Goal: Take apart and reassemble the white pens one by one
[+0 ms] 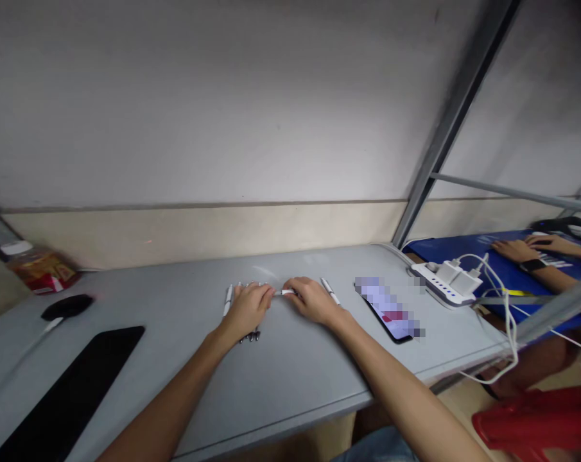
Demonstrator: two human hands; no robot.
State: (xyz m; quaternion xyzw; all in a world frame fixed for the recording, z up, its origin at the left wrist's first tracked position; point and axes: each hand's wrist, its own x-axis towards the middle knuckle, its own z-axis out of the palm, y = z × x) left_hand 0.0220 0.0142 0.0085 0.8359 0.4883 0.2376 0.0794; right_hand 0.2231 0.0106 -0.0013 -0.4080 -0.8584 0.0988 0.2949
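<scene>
Between my two hands a slim white pen (285, 292) lies roughly level, just above or on the grey desk. The fingers of my right hand (312, 300) are closed on its right part. My left hand (252, 305) pinches its left end, with the fingertips partly hidden. Beneath the left palm several more pens (254, 336) lie side by side, mostly covered, their dark ends poking out below the hand. One white pen (228, 298) shows at that hand's left edge. Another white pen (330, 291) rests on the desk just beyond my right wrist.
On the right are a phone (386, 311) with a lit screen and a white power strip (442, 284) with plugs and cables. A black mat (73, 391), a dark charging device (67, 307) and a jar (42, 268) stand left. Another person's hands (516, 250) rest on a blue surface.
</scene>
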